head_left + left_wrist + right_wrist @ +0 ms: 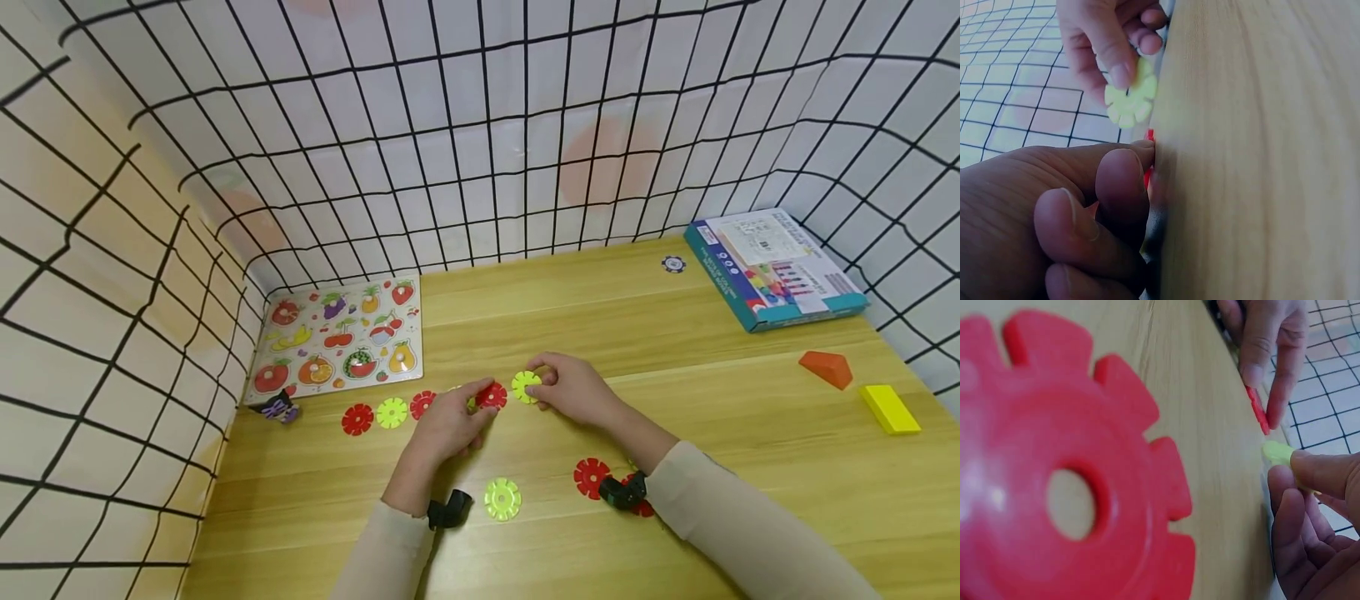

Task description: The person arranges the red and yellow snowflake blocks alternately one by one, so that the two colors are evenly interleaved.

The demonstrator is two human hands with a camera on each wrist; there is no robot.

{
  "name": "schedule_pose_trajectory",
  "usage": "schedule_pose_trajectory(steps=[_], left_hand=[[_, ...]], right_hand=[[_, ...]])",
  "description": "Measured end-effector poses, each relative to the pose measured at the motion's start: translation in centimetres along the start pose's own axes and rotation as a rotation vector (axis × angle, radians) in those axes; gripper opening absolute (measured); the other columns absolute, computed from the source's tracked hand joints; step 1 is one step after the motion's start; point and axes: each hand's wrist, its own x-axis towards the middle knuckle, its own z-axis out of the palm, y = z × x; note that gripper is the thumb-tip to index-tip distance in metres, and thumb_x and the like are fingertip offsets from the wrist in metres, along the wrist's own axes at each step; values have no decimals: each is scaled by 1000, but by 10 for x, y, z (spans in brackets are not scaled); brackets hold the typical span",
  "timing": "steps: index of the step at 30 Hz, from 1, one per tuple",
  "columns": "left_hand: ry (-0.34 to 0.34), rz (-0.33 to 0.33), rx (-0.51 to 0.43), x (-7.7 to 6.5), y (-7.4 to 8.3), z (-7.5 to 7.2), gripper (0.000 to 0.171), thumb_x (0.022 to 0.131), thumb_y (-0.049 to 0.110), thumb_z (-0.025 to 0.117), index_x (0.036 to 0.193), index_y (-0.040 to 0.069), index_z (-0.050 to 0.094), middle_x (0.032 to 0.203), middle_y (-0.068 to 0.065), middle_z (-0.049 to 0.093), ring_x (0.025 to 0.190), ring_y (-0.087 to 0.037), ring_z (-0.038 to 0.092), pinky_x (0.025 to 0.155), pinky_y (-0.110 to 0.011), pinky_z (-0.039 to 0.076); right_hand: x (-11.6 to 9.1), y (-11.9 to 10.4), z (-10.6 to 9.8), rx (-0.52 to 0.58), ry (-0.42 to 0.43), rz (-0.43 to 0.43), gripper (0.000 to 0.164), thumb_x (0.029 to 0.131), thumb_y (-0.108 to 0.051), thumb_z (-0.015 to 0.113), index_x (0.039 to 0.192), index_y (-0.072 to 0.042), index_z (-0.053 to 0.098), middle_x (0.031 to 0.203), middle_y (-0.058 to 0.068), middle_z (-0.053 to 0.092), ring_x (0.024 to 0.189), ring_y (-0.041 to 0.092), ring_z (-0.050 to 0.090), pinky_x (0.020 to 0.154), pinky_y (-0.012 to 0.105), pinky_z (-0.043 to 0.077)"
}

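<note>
Notched plastic discs lie in a row on the wooden table in the head view: a red disc (357,419), a yellow-green disc (392,412), and others partly covered by my left hand (446,423). At the row's right end, the left thumb and index finger hold another red disc (492,397) by its edges, flat on the table. Just right of it, my right hand (576,390) pinches a yellow-green disc (527,387) between thumb and fingers. The left wrist view shows this pinched disc (1129,103) tilted up, apart from the red one.
Nearer me lie a loose yellow-green disc (502,499) and a red disc (592,477), with more discs partly under the right wrist. A fruit puzzle board (337,337) is at back left. Rightward are a box (776,267), an orange block (827,368) and a yellow block (890,409). Black mesh surrounds the table.
</note>
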Motion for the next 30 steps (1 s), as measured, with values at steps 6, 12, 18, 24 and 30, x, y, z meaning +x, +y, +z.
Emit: schedule_pose_trajectory(steps=[6,12,18,24,30], left_hand=[[-3,18,10,0,-1,1,50,89,36,60,136,34,44,50,-2,57,35,-18,50,36,-31,40],[-5,31,9,1,-2,1,50,90,37,60,137,34,44,49,-1,57,34,-18,51,38,-32,42],[-4,25,13,1,-2,1,50,90,36,60,137,34,44,49,-2,57,34,-18,51,38,-32,41],[-13,19,32,2,-1,0,51,90,37,60,137,34,43,50,-1,57,35,-18,51,38,-31,41],[-17,20,40,1,0,-1,51,90,37,59,138,34,42,50,-1,58,35,-18,51,39,-31,42]], right_hand=[[5,-4,4,-230,39,-74,32,84,-33,67,113,-20,63,63,-5,56,52,12,52,51,30,40],[3,-7,5,-373,73,-117,35,82,-34,69,111,-16,66,75,-3,53,66,14,48,58,30,40],[3,-7,4,-388,64,-125,33,81,-35,70,108,-17,66,86,0,53,78,14,47,66,31,42],[5,-4,3,-379,40,-134,32,83,-36,67,110,-19,65,85,-2,53,77,14,48,65,32,41],[5,-2,3,-327,36,-120,30,86,-36,63,111,-20,66,88,-3,55,79,13,51,66,32,43]])
